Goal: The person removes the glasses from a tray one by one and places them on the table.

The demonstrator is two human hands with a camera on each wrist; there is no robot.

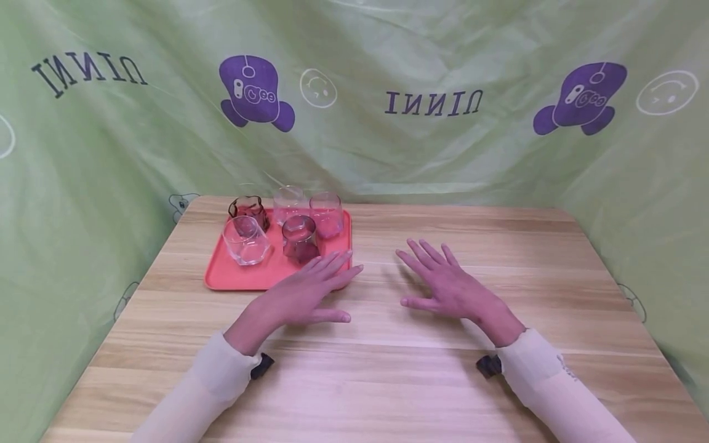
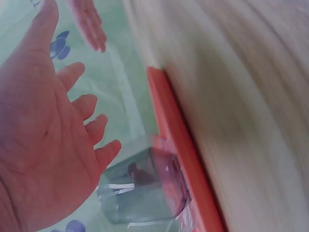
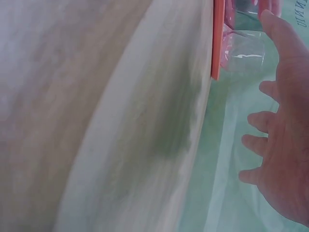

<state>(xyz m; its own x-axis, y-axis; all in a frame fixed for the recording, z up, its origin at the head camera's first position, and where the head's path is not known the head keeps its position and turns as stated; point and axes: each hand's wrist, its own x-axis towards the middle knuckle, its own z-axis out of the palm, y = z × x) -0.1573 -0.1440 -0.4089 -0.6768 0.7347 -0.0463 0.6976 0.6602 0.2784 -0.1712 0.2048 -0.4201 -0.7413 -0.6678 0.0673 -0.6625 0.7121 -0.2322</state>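
Observation:
My left hand [image 1: 304, 292] hovers palm down over the front right corner of a red tray [image 1: 235, 281], fingers spread and holding nothing. Its fingertips overlap the tray's right edge in the head view. Just beyond them stands a dark tinted glass [image 1: 301, 241], which also shows below that hand in the left wrist view. A clear faceted glass [image 1: 247, 249] stands at the tray's front left. Behind it is a dark wavy-rimmed glass [image 1: 252, 212], and two clear glasses [image 1: 289, 206] stand at the back right. My right hand [image 1: 451, 289], fingers spread, hangs over the wooden table, apart from the tray.
The wooden table [image 1: 388, 381] stretches under both arms. A green curtain [image 1: 354, 154] with purple figures and lettering surrounds its back and sides. The tray lies at the table's back left, close to the curtain.

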